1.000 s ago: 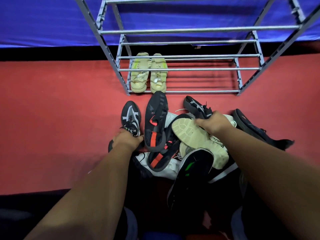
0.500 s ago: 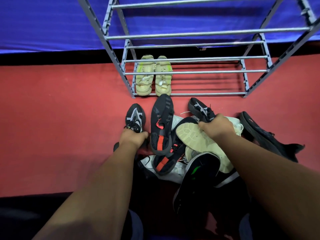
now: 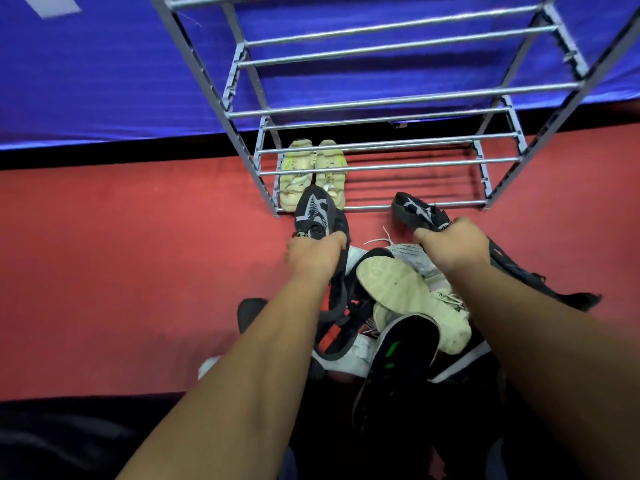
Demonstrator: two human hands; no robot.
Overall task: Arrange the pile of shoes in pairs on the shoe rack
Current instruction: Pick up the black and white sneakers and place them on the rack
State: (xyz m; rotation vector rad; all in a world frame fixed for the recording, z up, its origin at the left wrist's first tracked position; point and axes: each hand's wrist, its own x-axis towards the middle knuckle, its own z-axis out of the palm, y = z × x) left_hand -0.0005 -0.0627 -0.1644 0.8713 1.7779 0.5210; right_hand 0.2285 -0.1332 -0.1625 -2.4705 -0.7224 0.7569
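Holding: left hand (image 3: 313, 259) grips one black shoe (image 3: 315, 209) by the heel; right hand (image 3: 450, 245) grips its match (image 3: 414, 211), both just before the rack (image 3: 408, 205).
Placing: set them side by side beside the pale pair (image 3: 311, 171), toes in, soles flat on the rails.

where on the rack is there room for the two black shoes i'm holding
The bottom shelf is bare from the cream pair rightward to the right post; so are the upper shelves. The pile in front is crowded.
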